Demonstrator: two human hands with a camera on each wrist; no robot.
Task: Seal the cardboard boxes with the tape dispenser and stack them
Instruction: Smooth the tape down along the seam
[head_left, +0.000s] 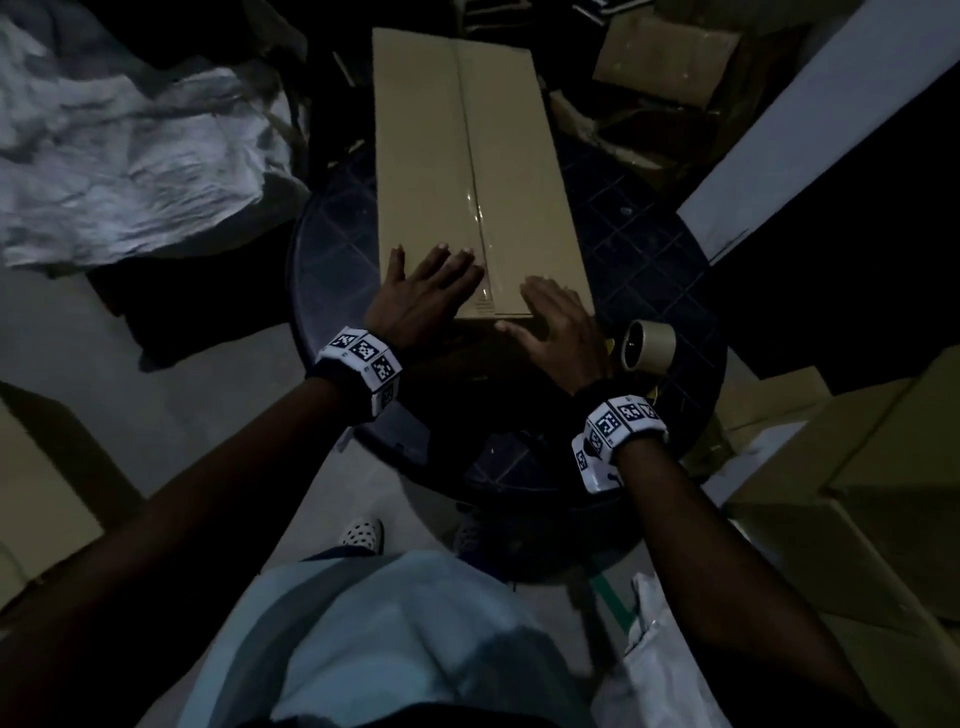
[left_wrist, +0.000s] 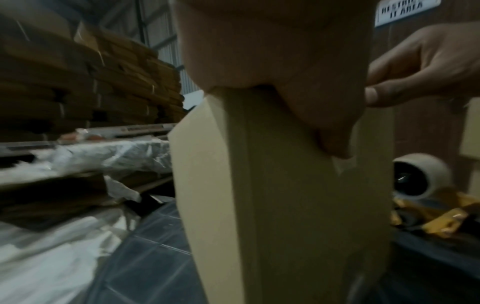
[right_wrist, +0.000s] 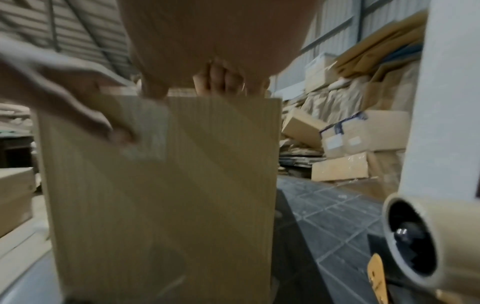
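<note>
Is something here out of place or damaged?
Slightly: the long cardboard box overhangs the round table at its far end. Its seam tape looks wrinkled. No damage is visible.

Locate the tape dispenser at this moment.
In the head view the tape dispenser lies on the dark round table, just right of the right hand and the near end of the cardboard box; neither hand holds it.

White sign (left_wrist: 406, 11): partly legible "AREA"
</note>
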